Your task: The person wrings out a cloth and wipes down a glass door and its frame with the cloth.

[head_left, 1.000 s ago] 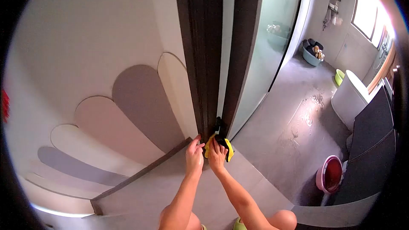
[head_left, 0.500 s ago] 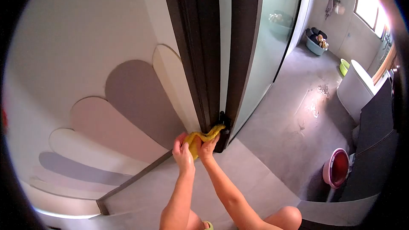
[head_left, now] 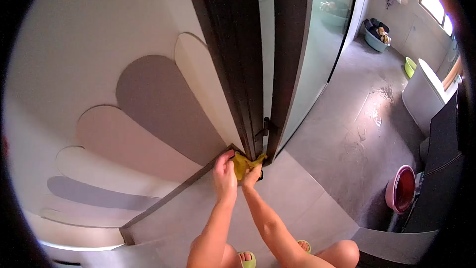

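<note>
A yellow cloth (head_left: 241,166) is bunched at the foot of the dark door frame (head_left: 233,69), where the frame meets the floor. My right hand (head_left: 252,175) grips the cloth from the right, its fingers partly hidden behind the folds. My left hand (head_left: 225,177) is curled at the cloth's left edge, beside the dark baseboard (head_left: 171,196). A small dark fitting (head_left: 266,127) sits on the frame just above the hands. Close by my right hand, a small black piece shows at floor level; I cannot tell what it is.
A wall with scalloped panels (head_left: 158,104) is at left. Beyond the glass panel (head_left: 325,34) lies a wet floor (head_left: 364,114), with a white toilet (head_left: 424,92), a pink basin (head_left: 400,188), a green basin (head_left: 410,67) and a filled blue tub (head_left: 375,42). A dark cabinet (head_left: 441,159) stands right.
Both hands and the cloth have shifted slightly right along the frame's foot. The camera view has moved, so more of my slippers shows and the dark fitting is uncovered.
</note>
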Demonstrator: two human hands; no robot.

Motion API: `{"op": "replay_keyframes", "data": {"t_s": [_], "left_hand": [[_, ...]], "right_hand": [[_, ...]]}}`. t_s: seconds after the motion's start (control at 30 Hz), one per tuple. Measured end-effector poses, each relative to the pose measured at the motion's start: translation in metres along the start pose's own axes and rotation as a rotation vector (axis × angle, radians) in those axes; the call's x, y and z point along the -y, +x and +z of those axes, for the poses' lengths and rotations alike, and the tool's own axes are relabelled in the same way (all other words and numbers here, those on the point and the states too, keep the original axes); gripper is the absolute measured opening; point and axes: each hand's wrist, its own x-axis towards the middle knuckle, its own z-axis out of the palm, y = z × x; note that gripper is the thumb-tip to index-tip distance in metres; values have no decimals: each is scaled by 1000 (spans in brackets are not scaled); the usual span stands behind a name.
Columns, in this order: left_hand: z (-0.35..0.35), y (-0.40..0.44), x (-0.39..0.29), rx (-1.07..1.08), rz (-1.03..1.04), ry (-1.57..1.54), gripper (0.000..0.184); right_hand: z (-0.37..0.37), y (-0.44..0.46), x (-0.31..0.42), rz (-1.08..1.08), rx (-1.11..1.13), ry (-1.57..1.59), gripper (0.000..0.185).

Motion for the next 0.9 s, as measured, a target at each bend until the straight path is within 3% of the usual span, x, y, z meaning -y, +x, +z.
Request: {"op": "replay_keyframes", "data": {"t_s": [0.03, 0.1, 0.17, 0.23, 0.3, 0.37, 0.43, 0.5, 0.53, 0.63, 0.7, 0.8, 0.9], "left_hand": [[2, 2, 2, 19, -52, 84, 34], [3, 10, 29, 101, -65, 106, 43], [9, 14, 43, 216, -178, 59, 52], [11, 29, 89, 272, -149, 3, 55], [16, 35, 91, 331, -116, -42, 59], [21, 24, 66, 391, -112, -64, 62], [24, 25, 72, 440, -106, 13, 65], [31, 24, 66, 375, -131, -103, 69], [30, 22, 59, 401, -179, -33, 73], [36, 15, 59, 358, -205, -51, 75], [33, 23, 72, 347, -210, 25, 76], [24, 38, 91, 368, -189, 43, 75], [22, 21, 62, 406, -121, 172, 74]], "right_hand": [[-1, 6, -15, 125, 43, -121, 53], [-7, 15, 1, 276, 48, -69, 41], [-16, 18, 13, 254, 42, -148, 36], [-16, 23, 15, 296, 94, -227, 28], [-28, 13, 45, 238, 63, -164, 26], [-43, 5, 63, 63, 33, 280, 30], [-66, 4, 84, -5, 55, 238, 32], [-82, 2, 138, -324, -177, 311, 26], [-93, 3, 117, -343, -144, 165, 41], [-86, 26, 109, -446, -212, 58, 55], [-82, 50, 114, -503, -121, -179, 72], [-58, 80, 76, -447, 80, 124, 80], [-56, 81, 56, -331, 91, 183, 79]]}}
